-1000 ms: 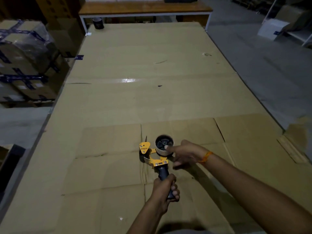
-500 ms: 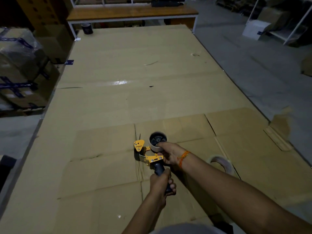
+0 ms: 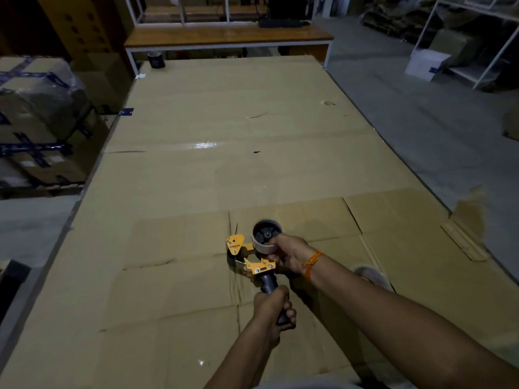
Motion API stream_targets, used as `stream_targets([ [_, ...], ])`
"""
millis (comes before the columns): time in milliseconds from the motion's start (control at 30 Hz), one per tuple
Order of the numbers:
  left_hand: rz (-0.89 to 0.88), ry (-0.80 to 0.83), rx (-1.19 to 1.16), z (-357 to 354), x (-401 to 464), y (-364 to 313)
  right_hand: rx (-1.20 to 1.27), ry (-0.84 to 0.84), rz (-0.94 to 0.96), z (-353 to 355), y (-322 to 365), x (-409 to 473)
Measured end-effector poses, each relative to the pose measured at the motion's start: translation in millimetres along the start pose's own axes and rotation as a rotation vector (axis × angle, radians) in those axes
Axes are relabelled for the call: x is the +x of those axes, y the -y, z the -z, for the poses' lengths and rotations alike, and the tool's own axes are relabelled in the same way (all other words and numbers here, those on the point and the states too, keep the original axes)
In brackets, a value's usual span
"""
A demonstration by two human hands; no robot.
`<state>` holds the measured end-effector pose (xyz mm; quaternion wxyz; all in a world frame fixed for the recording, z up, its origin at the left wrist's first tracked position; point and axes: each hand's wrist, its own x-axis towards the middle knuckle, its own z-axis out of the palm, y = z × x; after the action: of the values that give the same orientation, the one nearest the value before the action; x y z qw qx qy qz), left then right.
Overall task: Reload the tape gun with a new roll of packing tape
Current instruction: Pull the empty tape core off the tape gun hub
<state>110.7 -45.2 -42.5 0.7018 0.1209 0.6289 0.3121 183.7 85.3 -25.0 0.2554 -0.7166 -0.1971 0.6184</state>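
Note:
An orange tape gun (image 3: 252, 262) with a dark handle is held just above the cardboard-covered table (image 3: 224, 164). My left hand (image 3: 273, 310) is closed around the handle. On the gun's black spool hub sits a pale roll core (image 3: 266, 237), and my right hand (image 3: 290, 255) grips its right side. A second pale tape roll (image 3: 372, 275) lies flat on the cardboard to the right, partly hidden behind my right forearm.
Taped cardboard boxes (image 3: 36, 119) are stacked at the left. A dark tape roll (image 3: 155, 59) stands at the table's far left corner, in front of a wooden bench (image 3: 227, 37). Grey floor and white shelving (image 3: 477, 46) lie to the right.
My right hand went from touching the roll's top with a finger to gripping its side. The view shifted, revealing the second roll behind my forearm.

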Motion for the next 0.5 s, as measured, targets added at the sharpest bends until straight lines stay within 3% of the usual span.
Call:
stream_targets([
  [233,0.039,0.018,0.005,1,0,-6,-0.033,-0.037,0.103,6,1,-1],
  [367,0.065,0.023,0.000,1,0,-8,-0.413,-0.035,0.181,13,4,-6],
  [500,0.076,0.033,-0.006,2,1,-9,-0.726,0.095,0.264,32,23,-8],
])
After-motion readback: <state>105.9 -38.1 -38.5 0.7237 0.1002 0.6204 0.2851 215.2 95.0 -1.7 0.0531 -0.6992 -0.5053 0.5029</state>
